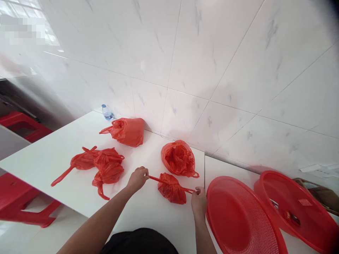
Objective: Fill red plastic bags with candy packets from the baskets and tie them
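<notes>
A small red plastic bag (171, 188) lies on the white table (53, 155) between my hands, bunched up with its two handles pulled out sideways. My left hand (137, 179) is closed, pinching the left handle. My right hand (199, 202) is closed on the right handle. Just behind it sits another red bag (178, 158), open and puffed. Further left lie a cluster of tied red bags (102, 165) and one fuller red bag (128, 131) near the wall.
Two large red mesh baskets (238, 218) (299, 208) stand tilted at the right. A small water bottle (107, 112) stands by the tiled wall. Red plastic stools (23, 204) are at the left, below the table's edge.
</notes>
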{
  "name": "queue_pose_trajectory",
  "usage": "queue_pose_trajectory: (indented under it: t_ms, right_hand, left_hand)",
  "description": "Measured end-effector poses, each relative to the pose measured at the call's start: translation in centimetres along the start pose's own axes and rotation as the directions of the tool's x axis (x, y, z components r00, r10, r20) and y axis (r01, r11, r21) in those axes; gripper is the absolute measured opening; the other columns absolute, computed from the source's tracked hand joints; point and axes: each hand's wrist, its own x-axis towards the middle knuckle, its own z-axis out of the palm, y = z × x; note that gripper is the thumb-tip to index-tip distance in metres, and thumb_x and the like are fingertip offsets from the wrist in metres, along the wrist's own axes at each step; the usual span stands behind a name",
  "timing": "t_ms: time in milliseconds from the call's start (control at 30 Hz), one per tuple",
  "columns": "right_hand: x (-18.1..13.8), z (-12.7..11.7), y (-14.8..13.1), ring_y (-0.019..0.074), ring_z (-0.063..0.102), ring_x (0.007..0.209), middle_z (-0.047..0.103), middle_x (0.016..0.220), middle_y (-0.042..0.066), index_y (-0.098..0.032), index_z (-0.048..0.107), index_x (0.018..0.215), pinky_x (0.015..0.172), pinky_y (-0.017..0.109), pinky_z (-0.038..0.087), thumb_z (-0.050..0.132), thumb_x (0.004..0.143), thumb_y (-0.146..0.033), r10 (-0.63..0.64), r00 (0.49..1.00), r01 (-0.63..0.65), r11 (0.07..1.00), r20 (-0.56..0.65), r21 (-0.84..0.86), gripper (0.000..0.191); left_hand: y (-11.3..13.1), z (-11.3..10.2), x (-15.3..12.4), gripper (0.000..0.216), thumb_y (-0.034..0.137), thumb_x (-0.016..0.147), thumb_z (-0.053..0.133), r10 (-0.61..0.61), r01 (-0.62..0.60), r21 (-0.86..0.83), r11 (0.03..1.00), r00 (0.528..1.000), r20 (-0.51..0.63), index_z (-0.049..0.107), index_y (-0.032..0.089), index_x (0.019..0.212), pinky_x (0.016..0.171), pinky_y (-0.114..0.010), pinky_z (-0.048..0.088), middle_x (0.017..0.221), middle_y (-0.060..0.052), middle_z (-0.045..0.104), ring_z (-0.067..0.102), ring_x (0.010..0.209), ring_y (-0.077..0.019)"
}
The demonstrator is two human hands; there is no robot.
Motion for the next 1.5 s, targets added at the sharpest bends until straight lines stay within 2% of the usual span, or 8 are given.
queue_pose_trajectory:
  t_ms: [500,700,833,1067,1200,1267,1367,1500]
  right_hand:
    - [0.6,1.3,2.5,0.0228,0.062,0.077,0.068,0.091,0.007,-0.022,0.058,0.091,0.068,0.032,0.043,0.048,0.068,-0.027,0.017,0.997,-0.024,0.995,0.07,0.097,0.025]
    - [0.7,0.9,2.9,0.0233,0.062,0.088,0.069,0.096,0.007,-0.021,0.062,0.088,0.074,0.031,0.044,0.051,0.068,-0.032,0.012,0.996,-0.032,0.971,0.085,0.237,0.026]
    - [0.6,0.9,2.2,0.0209,0.061,0.077,0.068,0.081,0.003,-0.021,0.063,0.085,0.066,0.03,0.045,0.052,0.07,-0.037,0.01,0.991,-0.056,0.938,0.135,0.342,0.024]
    - [-0.4,0.7,-0.1,0.0153,0.064,0.074,0.07,0.091,0.002,-0.023,0.064,0.086,0.061,0.026,0.048,0.057,0.074,-0.043,-0.027,0.971,-0.103,0.85,0.236,0.517,0.024]
    - [-0.4,0.2,-1.1,0.01,0.061,0.064,0.071,0.093,0.001,-0.023,0.066,0.086,0.053,0.02,0.045,0.068,0.071,-0.036,-0.037,0.946,-0.222,0.646,0.321,0.73,0.02]
    - [-0.1,0.0,-1.0,0.0087,0.062,0.066,0.072,0.097,0.001,-0.023,0.065,0.084,0.052,0.018,0.046,0.07,0.072,-0.031,-0.042,0.914,-0.341,0.464,0.404,0.818,0.015]
    - [0.8,-0.1,-0.1,0.0099,0.066,0.076,0.071,0.105,0.003,-0.022,0.064,0.081,0.058,0.019,0.051,0.065,0.077,-0.023,-0.025,0.867,-0.476,0.258,0.498,0.841,0.004]
    - [1.9,0.6,1.5,0.0159,0.069,0.085,0.072,0.095,0.004,-0.022,0.061,0.078,0.064,0.028,0.057,0.063,0.08,-0.025,0.053,0.874,-0.473,0.309,0.482,0.825,0.004]
  left_hand:
    - [-0.7,1.1,-0.1,0.008,0.018,0.077,0.055,-0.08,0.074,-0.128,0.989,0.996,-0.036,0.057,0.021,0.07,0.069,-0.029,0.035,0.085,-0.003,0.061,0.054,0.084,-0.0197]
    - [0.1,1.2,-0.2,0.006,0.022,0.075,0.054,-0.099,0.088,-0.284,0.955,0.995,-0.025,0.054,0.021,0.069,0.067,-0.028,0.036,0.078,0.0,0.061,0.053,0.072,-0.0166]
    - [1.6,0.9,0.1,0.009,0.027,0.075,0.053,-0.096,0.097,-0.441,0.892,0.995,0.025,0.052,0.021,0.068,0.062,-0.027,0.039,0.067,0.002,0.058,0.053,0.066,-0.0152]
    - [4.9,0.4,-0.4,0.014,0.032,0.075,0.058,0.008,0.107,-0.685,0.721,0.987,0.163,0.055,0.019,0.078,0.064,-0.027,0.048,0.09,-0.004,0.066,0.06,0.073,-0.0148]
    - [6.1,-0.2,-1.0,0.02,0.032,0.075,0.067,0.14,0.221,-0.908,0.354,0.948,0.286,0.051,0.019,0.078,0.075,-0.029,0.048,0.113,-0.007,0.065,0.062,0.087,-0.0152]
    - [6.1,-0.3,-1.1,0.025,0.035,0.076,0.067,0.17,0.322,-0.93,0.18,0.921,0.352,0.048,0.02,0.078,0.075,-0.03,0.049,0.099,-0.006,0.067,0.062,0.083,-0.0151]
    - [5.4,0.3,-0.9,0.03,0.038,0.073,0.07,0.067,0.386,-0.918,0.097,0.917,0.393,0.046,0.021,0.075,0.069,-0.027,0.048,0.07,0.002,0.06,0.061,0.071,-0.0128]
    - [4.2,1.3,-0.4,0.033,0.039,0.07,0.071,-0.071,0.391,-0.914,0.112,0.92,0.385,0.043,0.021,0.072,0.06,-0.021,0.044,0.061,0.007,0.049,0.056,0.062,-0.0086]
